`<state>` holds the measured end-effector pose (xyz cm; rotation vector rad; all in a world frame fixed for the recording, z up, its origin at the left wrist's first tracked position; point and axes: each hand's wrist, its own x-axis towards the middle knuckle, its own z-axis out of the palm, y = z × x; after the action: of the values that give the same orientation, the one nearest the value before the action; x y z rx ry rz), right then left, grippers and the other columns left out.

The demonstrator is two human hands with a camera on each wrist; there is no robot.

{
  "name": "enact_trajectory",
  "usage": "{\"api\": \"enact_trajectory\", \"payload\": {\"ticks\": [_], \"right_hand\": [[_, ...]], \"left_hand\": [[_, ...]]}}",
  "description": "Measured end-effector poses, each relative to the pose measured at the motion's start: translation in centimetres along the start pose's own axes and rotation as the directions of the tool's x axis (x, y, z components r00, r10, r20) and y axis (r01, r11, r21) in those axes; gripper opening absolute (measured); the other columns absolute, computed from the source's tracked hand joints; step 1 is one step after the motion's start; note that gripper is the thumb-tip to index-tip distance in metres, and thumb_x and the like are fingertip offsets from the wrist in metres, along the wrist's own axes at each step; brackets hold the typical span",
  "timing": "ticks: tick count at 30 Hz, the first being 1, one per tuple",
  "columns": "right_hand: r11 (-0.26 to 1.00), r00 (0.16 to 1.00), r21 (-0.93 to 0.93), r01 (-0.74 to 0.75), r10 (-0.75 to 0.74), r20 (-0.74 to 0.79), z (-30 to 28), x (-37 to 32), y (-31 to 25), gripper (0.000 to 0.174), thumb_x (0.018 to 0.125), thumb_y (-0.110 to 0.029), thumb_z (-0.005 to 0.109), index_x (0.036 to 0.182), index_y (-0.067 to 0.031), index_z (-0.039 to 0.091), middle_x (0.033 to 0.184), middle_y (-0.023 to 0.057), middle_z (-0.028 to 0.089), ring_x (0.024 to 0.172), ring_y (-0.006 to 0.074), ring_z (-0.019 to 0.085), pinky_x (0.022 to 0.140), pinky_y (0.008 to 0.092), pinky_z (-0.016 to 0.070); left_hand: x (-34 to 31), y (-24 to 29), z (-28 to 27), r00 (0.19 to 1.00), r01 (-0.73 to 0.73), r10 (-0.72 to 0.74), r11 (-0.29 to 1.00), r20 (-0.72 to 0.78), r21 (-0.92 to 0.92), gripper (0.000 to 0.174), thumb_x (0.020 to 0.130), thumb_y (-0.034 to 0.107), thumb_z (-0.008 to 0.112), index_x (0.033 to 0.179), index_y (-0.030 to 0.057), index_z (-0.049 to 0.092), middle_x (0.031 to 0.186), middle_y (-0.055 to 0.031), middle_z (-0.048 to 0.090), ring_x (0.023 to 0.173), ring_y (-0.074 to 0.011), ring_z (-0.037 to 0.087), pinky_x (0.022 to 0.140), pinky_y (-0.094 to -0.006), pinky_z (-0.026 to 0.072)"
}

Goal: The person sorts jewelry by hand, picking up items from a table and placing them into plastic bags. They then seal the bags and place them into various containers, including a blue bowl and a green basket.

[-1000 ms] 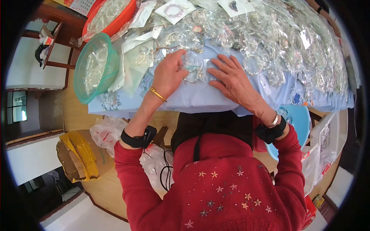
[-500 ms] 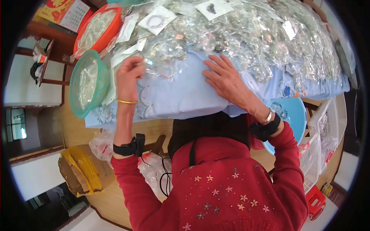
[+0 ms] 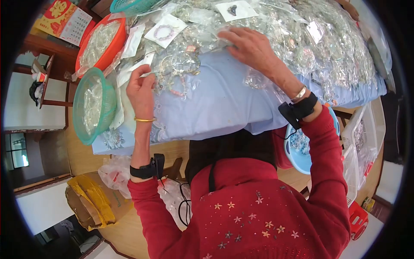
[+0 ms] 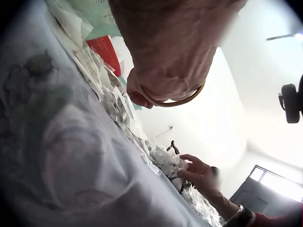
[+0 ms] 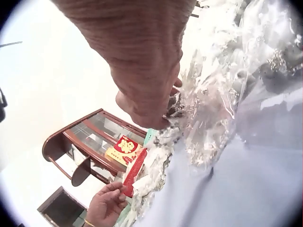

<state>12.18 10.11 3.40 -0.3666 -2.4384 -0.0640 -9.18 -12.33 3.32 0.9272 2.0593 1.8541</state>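
Note:
A broad heap of clear plastic packets (image 3: 293,43) with small beaded jewellery inside covers the far part of the cloth-covered table. My right hand (image 3: 250,47) reaches over the near edge of the heap, palm down, its fingers stretched among the packets. In the left wrist view its thumb and fingers stand apart at the packets. My left hand (image 3: 141,91) hovers by the heap's left end, fingers loosely curled with nothing visible in them. Beside it lie several packets (image 3: 177,82) with pinkish and pale beads. A beaded bracelet on a white card (image 3: 164,32) sits farther back.
At the left edge of the table stand a green basket (image 3: 105,105) and a red basket (image 3: 114,47), both holding packets. A blue basin (image 3: 299,157) sits below the right forearm. Light blue cloth (image 3: 207,108) shows along the near side. A cardboard box (image 3: 88,200) is on the floor.
My right hand has moved forward from the bare cloth onto the heap. My left hand has shifted left, away from the right hand, and its fingers are more curled. The head view has shifted slightly.

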Motion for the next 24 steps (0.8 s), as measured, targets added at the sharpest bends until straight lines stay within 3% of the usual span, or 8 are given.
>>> {"api": "enact_trajectory", "payload": {"ticks": [1,5,6,8,9,12,21,24], "right_hand": [[1.0,1.0,0.001,0.003,-0.003,0.002,-0.4,-0.1,0.3,0.036,0.077,-0.017,0.063,0.112,-0.0207,0.057,0.106,0.0067,0.061,0.097,0.0252,0.059,0.082,0.0339,0.0483],[0.974,0.979,0.099,-0.203,0.202,0.028,-2.4,-0.4,2.2,0.032,0.08,-0.014,0.061,0.112,-0.0179,0.057,0.083,0.0025,0.065,0.071,0.0165,0.063,0.062,0.0239,0.05],[0.898,0.937,0.271,-0.348,0.345,0.058,-2.4,-0.4,3.0,0.032,0.08,-0.012,0.061,0.111,-0.0164,0.058,0.08,0.0019,0.065,0.069,0.0144,0.062,0.06,0.0234,0.0493],[0.599,0.793,0.561,-0.572,0.579,0.19,-2.4,-0.4,4.3,0.031,0.081,-0.009,0.06,0.111,-0.0132,0.058,0.074,0.0006,0.064,0.063,0.0102,0.06,0.058,0.0223,0.048],[0.599,0.791,0.559,-0.573,0.583,0.186,-2.4,-0.5,4.8,0.031,0.081,-0.009,0.06,0.111,-0.0132,0.058,0.074,0.0006,0.064,0.063,0.0102,0.06,0.058,0.0223,0.048],[0.108,0.661,0.832,-0.544,0.666,0.346,-2.4,-1.0,6.3,0.032,0.08,-0.004,0.06,0.111,-0.0087,0.058,0.077,0.0001,0.063,0.066,0.0061,0.057,0.058,0.0213,0.0466],[0.007,0.675,0.869,-0.494,0.633,0.379,-3.0,-1.6,7.0,0.035,0.078,-0.003,0.06,0.113,-0.0067,0.057,0.078,0.0018,0.063,0.068,0.007,0.057,0.06,0.0211,0.0468],[0.17,0.624,0.862,-0.478,0.757,0.196,-3.7,-1.9,8.0,0.04,0.076,-0.002,0.062,0.115,-0.0101,0.057,0.078,-0.0005,0.063,0.067,0.0071,0.057,0.06,0.0207,0.0467]], "left_hand": [[0.2,-0.1,0.7,0.999,0.008,-0.006,1.0,0.054,-0.03,0.022,0.077,0.001,0.058,0.099,0.0008,0.061,0.077,0.0001,0.058,0.063,-0.0056,0.051,0.058,-0.0192,0.042],[0.5,0.3,3.7,0.98,0.055,-0.03,0.991,0.198,-0.122,0.02,0.078,0.002,0.058,0.097,0.0011,0.062,0.076,0.0001,0.059,0.062,-0.0053,0.052,0.057,-0.0194,0.0424],[0.5,0.5,4.5,0.971,0.088,-0.051,0.985,0.232,-0.15,0.019,0.078,0.002,0.058,0.096,0.001,0.062,0.076,0.0001,0.059,0.062,-0.0053,0.052,0.057,-0.0193,0.0424],[0.3,0.5,5.5,0.96,0.12,-0.069,0.977,0.27,-0.177,0.018,0.078,0.002,0.058,0.096,0.0009,0.062,0.076,0.0,0.059,0.063,-0.0053,0.052,0.057,-0.0192,0.0424],[0.2,0.1,6.0,0.955,0.14,-0.085,0.974,0.284,-0.178,0.018,0.078,0.002,0.057,0.095,0.001,0.062,0.076,0.0001,0.059,0.062,-0.0055,0.052,0.057,-0.0191,0.0425],[0.1,-0.9,7.0,0.94,0.178,-0.114,0.968,0.323,-0.178,0.016,0.079,0.002,0.056,0.094,0.0012,0.062,0.075,0.0001,0.06,0.062,-0.0057,0.052,0.057,-0.019,0.0426],[-0.2,-1.8,7.1,0.941,0.169,-0.094,0.963,0.325,-0.211,0.015,0.081,0.003,0.057,0.095,0.0017,0.063,0.079,-0.0003,0.061,0.064,-0.0059,0.053,0.059,-0.019,0.043],[-0.2,-1.9,6.8,0.943,0.194,-0.11,0.949,0.314,-0.249,0.014,0.081,0.003,0.057,0.094,0.0019,0.063,0.08,-0.0009,0.062,0.064,-0.0058,0.053,0.059,-0.0189,0.0429]]}}
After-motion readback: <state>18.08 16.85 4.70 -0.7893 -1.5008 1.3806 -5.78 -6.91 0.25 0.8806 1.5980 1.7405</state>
